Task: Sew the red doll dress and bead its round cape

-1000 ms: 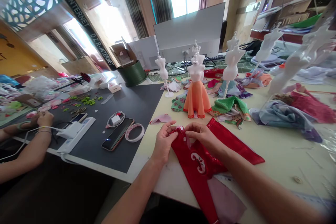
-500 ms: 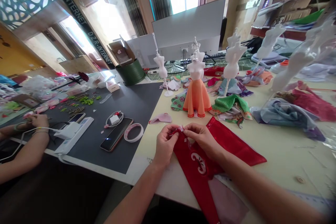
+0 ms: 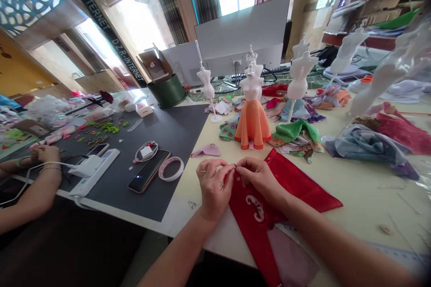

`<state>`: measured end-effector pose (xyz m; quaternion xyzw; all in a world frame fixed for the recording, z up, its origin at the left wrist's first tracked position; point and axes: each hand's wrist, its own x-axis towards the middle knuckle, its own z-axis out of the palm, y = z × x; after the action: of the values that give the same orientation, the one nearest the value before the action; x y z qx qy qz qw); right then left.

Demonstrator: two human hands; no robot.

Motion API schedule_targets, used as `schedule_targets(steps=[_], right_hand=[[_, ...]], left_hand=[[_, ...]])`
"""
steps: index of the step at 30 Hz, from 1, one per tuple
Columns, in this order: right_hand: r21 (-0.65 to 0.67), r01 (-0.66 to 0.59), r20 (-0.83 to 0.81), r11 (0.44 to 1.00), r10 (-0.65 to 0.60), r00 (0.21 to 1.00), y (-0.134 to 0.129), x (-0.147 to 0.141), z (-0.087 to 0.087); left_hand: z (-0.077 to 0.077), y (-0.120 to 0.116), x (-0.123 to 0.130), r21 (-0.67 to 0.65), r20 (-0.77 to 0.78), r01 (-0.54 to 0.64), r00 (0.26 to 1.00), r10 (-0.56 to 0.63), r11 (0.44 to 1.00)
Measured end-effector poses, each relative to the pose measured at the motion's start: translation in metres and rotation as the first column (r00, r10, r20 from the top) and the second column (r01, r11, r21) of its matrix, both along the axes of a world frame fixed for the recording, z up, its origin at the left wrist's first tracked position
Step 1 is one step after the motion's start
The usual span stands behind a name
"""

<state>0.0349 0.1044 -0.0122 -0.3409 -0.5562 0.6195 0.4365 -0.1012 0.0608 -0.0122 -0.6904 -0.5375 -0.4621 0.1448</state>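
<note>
Fingertips nearly meeting, the left hand (image 3: 214,184) and right hand (image 3: 261,178) pinch closed on a red cloth's (image 3: 243,222) top edge, its long strip running from the grip toward the wearer, over the bench's (image 3: 219,234) near edge.

From my feed, the red cloth (image 3: 253,215) has a soft sheen (a satiny one). I read the dress forms (image 3: 253,87) as smooth white plastic, the orange skirt (image 3: 253,123) as smooth cloth, the phone (image 3: 148,172) as glossy, and the dark mat (image 3: 188,132) as matt.
</note>
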Motion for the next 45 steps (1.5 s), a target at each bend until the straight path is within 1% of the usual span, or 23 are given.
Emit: schedule_targets(steps=[3, 6, 11, 14, 16, 19, 23, 26, 31, 34, 37, 42, 45], right_hand=[[0.044, 0.017, 0.045, 0.999, -0.019, 0.999, -0.001, 0.0, 0.002], [0.118, 0.034, 0.092, 0.992, -0.045, 0.995, -0.002, 0.0, 0.003], [0.27, 0.06, 0.177, 0.961, -0.111, 0.978, -0.002, 0.0, 0.002], [0.304, 0.054, 0.2, 0.951, -0.119, 0.973, -0.002, 0.0, 0.0], [0.282, 0.043, 0.203, 0.959, -0.103, 0.974, -0.003, 0.0, 0.0], [0.202, 0.015, 0.189, 0.979, -0.054, 0.98, -0.003, 0.0, 0.002], [0.097, -0.035, 0.106, 0.995, 0.025, 0.994, -0.002, 0.001, 0.003], [0.034, -0.059, 0.054, 0.998, 0.057, 0.997, -0.002, 0.001, 0.002], [-0.04, -0.085, 0.012, 0.996, 0.086, 0.996, -0.002, 0.002, 0.001], [-0.055, -0.083, 0.01, 0.995, 0.083, 0.996, -0.002, 0.003, 0.002], [-0.059, -0.075, 0.016, 0.995, 0.076, 0.997, -0.003, 0.003, 0.004], [-0.041, -0.061, 0.031, 0.997, 0.063, 0.998, -0.003, 0.003, 0.005], [-0.006, -0.048, 0.058, 0.999, 0.049, 0.997, -0.004, 0.002, 0.006]], left_hand=[[-0.001, 0.001, 0.0, -0.043, -0.002, 0.009, 1.0, -0.009, 0.999], [-0.001, 0.001, -0.001, -0.073, 0.031, 0.029, 0.999, -0.027, 0.997], [0.0, 0.0, -0.001, -0.094, 0.055, 0.04, 0.998, -0.035, 0.995], [0.0, 0.0, -0.001, -0.112, 0.071, 0.042, 0.997, -0.034, 0.993], [0.0, 0.001, -0.001, -0.141, 0.119, 0.056, 0.992, -0.039, 0.988], [0.001, 0.002, -0.002, -0.223, 0.245, 0.102, 0.969, -0.046, 0.969], [0.005, 0.002, -0.002, -0.325, 0.429, 0.207, 0.902, -0.051, 0.923], [0.009, 0.001, -0.002, -0.365, 0.514, 0.263, 0.857, -0.043, 0.893], [0.01, 0.0, -0.002, -0.392, 0.593, 0.324, 0.804, -0.032, 0.861], [0.01, 0.0, -0.002, -0.394, 0.646, 0.366, 0.762, -0.029, 0.843], [0.009, 0.0, -0.003, -0.393, 0.672, 0.386, 0.74, -0.026, 0.835], [0.01, -0.001, -0.002, -0.403, 0.679, 0.399, 0.734, -0.023, 0.823], [0.01, -0.002, -0.002, -0.39, 0.647, 0.368, 0.762, -0.033, 0.844]])
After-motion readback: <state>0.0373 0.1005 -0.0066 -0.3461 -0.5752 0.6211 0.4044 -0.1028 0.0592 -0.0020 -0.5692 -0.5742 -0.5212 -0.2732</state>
